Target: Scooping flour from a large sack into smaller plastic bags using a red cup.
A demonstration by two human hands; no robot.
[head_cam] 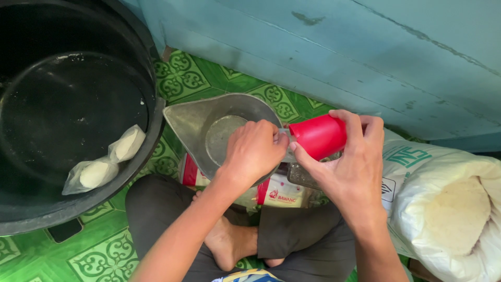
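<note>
My left hand point(253, 151) grips the near rim of a grey metal scoop-shaped pan point(198, 120) that is held above my lap. My right hand point(344, 167) holds a red plastic cup point(319, 136) tipped on its side, its mouth pointing left toward the pan's edge. The inside of the pan looks bare. The cup's opening is hidden behind my left hand.
A big black tub point(68, 115) at left holds two clear bags of white powder point(104, 162). An open white sack of pale grain point(449, 209) lies at right. Printed packets point(276, 193) rest on my crossed legs. A teal wall point(339, 47) runs behind, over green patterned floor point(182, 78).
</note>
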